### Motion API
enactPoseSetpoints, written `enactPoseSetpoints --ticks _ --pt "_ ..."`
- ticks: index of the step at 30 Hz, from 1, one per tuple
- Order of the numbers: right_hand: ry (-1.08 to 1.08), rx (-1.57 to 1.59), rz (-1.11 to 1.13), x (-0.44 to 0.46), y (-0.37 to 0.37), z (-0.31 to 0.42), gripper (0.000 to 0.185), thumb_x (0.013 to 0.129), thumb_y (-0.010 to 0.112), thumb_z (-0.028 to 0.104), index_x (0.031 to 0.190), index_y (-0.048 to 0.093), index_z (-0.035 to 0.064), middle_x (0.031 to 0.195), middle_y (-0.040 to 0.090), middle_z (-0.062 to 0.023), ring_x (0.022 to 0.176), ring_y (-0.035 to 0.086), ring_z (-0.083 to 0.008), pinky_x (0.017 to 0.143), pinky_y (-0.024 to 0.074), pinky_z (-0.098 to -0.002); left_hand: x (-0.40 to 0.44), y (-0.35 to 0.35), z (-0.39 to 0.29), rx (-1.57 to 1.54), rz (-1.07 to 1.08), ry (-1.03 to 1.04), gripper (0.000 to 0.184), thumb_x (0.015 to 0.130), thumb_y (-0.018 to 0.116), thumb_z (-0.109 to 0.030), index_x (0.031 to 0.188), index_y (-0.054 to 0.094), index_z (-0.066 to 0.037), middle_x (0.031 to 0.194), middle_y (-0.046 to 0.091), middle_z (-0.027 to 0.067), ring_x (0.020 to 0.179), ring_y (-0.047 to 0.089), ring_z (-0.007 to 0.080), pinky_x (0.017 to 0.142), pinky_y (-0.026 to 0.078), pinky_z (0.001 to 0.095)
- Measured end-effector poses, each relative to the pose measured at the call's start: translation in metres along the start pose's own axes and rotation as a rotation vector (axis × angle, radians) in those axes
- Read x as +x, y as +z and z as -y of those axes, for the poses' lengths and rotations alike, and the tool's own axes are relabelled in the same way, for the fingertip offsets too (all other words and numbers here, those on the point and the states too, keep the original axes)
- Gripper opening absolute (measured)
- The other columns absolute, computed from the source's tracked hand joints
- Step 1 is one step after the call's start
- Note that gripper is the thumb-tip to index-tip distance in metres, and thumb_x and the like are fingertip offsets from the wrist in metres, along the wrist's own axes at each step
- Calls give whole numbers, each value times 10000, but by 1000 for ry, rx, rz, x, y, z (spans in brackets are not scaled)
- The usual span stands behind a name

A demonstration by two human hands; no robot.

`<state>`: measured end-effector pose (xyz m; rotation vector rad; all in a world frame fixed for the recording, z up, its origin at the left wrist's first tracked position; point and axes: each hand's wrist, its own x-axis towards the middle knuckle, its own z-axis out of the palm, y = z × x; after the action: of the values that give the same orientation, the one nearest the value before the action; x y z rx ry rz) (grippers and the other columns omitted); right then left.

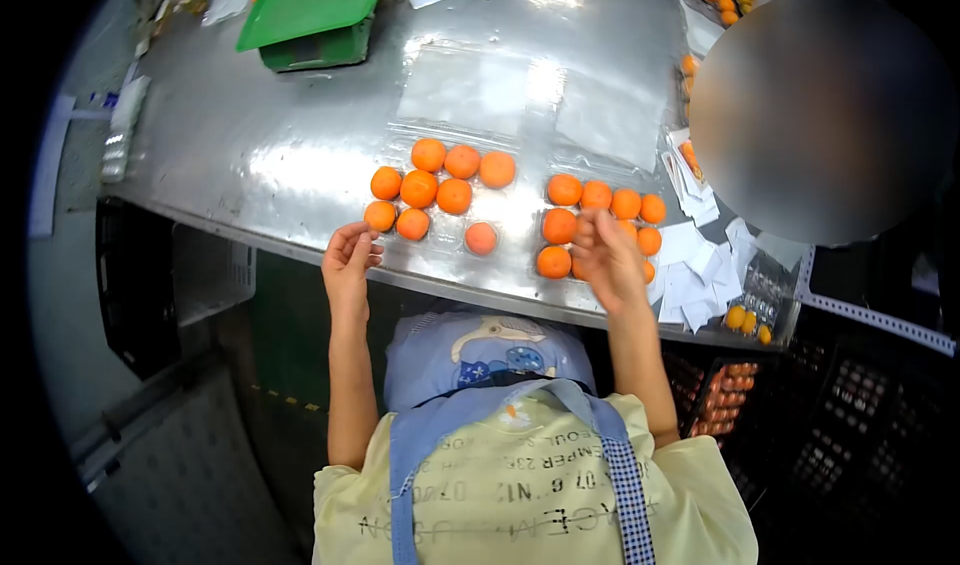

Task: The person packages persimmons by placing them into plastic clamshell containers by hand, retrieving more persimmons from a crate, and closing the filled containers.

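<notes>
My left hand [348, 260] is at the table's front edge, its fingers loosely bent and apart, with nothing seen in them. Its fingertips are beside an orange fruit [380, 215] at the left corner of a clear plastic tray [446, 237]. Several oranges fill much of that tray, and one paler orange [481, 238] sits apart at its front right. Over a second clear tray, also filled with several oranges [565, 190], hovers my right hand [612, 257], fingers extended and apart. It hides some of the fruit beneath; I see nothing held in it.
A metal table [250, 155] carries both trays, their clear lids [465, 85] folded back. A green tray [310, 10] stands at the back left. White paper slips [695, 275] lie to the right, near a person [820, 115]. Dark crates [850, 405] stand at lower right.
</notes>
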<state>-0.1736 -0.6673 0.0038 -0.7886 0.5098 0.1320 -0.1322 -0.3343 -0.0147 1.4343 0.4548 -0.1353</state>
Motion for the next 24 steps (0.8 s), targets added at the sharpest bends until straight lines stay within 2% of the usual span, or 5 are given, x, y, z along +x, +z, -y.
enactPoseSetpoints --ticks 4,11,14,18,24 --pt "120 347 65 7 38 -43 240 929 558 232 1029 601 18 908 636 -74 833 588 -160 773 489 -294 26 -15 -6 37 121 -45 185 905 579 -106 1070 590 -22 909 634 49 750 587 94 654 479 212" --pt "-53 30 -110 6 67 -68 186 915 586 166 1035 584 23 815 554 -32 739 513 -120 665 445 -240 61 -35 -22 101 231 -40 185 905 576 -115 1065 592 -22 920 625 52 750 582 98 662 474 221" --pt "-69 43 -147 9 59 -72 126 873 646 118 923 608 9 726 521 5 629 466 -80 558 395 -213 71 -44 -23 102 212 -49 182 906 573 -117 1062 592 -25 922 621 52 751 580 99 666 472 222" --pt "-52 34 -286 22 58 -69 261 903 624 236 727 540 63 556 352 59 456 271 -39 420 204 -199 85 -57 -16 100 169 -82 175 910 571 -128 1056 595 -34 917 621 50 748 581 96 662 472 223" --pt "-8 -3 -258 43 75 -60 392 950 523 298 613 424 125 516 272 69 412 203 -44 381 144 -216 110 -47 -9 61 123 -145 199 959 516 -220 986 603 -44 862 621 29 703 567 81 631 465 222"
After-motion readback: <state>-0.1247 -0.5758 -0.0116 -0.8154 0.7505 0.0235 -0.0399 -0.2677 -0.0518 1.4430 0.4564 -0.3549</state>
